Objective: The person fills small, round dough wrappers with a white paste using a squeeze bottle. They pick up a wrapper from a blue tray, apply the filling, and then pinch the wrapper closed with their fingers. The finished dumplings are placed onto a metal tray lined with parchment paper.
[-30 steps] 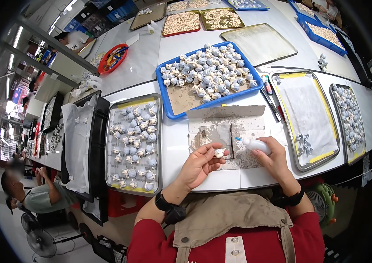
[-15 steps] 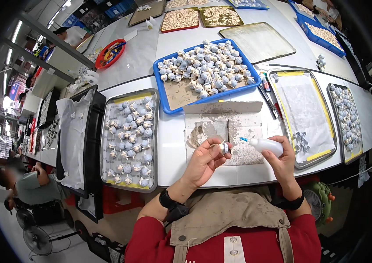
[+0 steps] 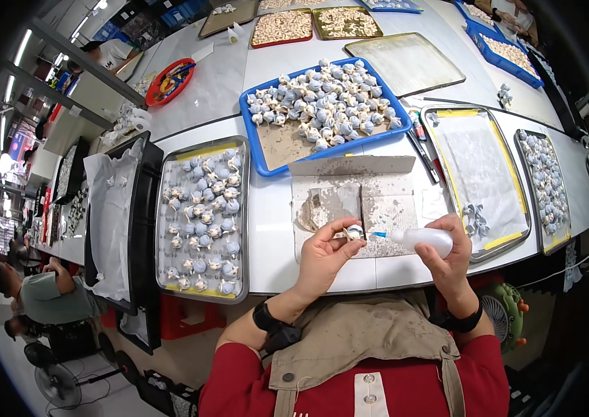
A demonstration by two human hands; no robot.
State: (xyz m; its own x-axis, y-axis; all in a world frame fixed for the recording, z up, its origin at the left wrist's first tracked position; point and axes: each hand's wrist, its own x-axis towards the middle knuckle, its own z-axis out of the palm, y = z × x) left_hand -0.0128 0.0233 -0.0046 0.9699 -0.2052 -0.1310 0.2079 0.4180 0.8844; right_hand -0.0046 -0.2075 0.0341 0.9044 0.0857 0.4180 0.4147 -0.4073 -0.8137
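My left hand [image 3: 327, 256] pinches a small blue-and-white figurine piece [image 3: 354, 232] between thumb and fingers, above a stained cardboard sheet [image 3: 395, 208]. In my right hand [image 3: 449, 254] is a white squeeze bottle [image 3: 425, 241], lying on its side with its thin blue nozzle tip [image 3: 378, 234] pointed left at the piece. A small gap seems to separate tip and piece. Beyond the cardboard, a blue tray [image 3: 261, 154] holds a heap of similar blue-and-cream pieces. To the left, a metal tray [image 3: 244, 208] carries more of them, spread out.
At right lies a paper-lined metal tray [image 3: 482, 153] with a few grey-blue bits, beside a narrower filled tray [image 3: 551, 194]. Black crates [image 3: 142, 208] stand at left. Farther back are a red basket [image 3: 171, 82] and an unfilled metal tray [image 3: 405, 62]. Other people sit nearby.
The piece has been turned in my left fingers, and that hand's grip has shifted. The bottle in my right hand has moved slightly nearer to me, its nozzle now closer to the piece.
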